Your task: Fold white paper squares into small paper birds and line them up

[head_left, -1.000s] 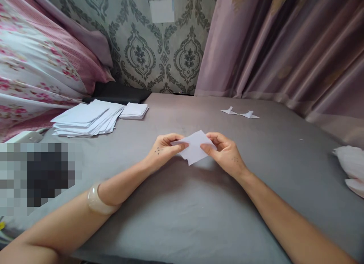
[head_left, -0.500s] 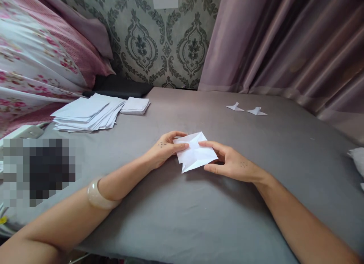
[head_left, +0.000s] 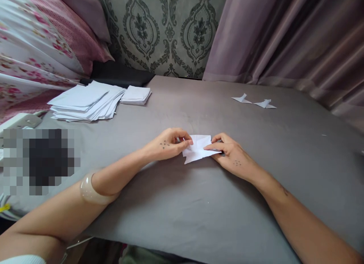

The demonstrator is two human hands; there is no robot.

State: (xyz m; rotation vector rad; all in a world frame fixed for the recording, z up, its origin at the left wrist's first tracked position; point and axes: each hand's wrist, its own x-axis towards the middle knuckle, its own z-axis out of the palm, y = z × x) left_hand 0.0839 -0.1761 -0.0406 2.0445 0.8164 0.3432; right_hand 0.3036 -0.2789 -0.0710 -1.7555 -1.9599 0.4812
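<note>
Between my hands is a small creased sheet of white paper [head_left: 197, 148], with a notch at its lower left corner. My left hand [head_left: 170, 144] pinches its left edge, thumb and index finger meeting on the top side. At the right edge, my right hand [head_left: 229, 154] grips the paper with some fingers above and others beneath it; the parts under the sheet are hidden. Two folded white paper shapes with raised points, a left one [head_left: 242, 99] and a right one [head_left: 265, 103], rest farther back on the grey cloth surface [head_left: 170, 211].
A large pile of white paper [head_left: 85, 103] lies at the back left, beside a smaller stack of paper squares [head_left: 135, 94]. A white power strip [head_left: 25, 121] and a blurred-out patch are at the left edge. Curtains [head_left: 270, 36] hang behind on the right.
The paper has turned and tilted flatter between my hands. My left fingers have closed into a pinch on it, and my right hand has shifted its grip along the right edge.
</note>
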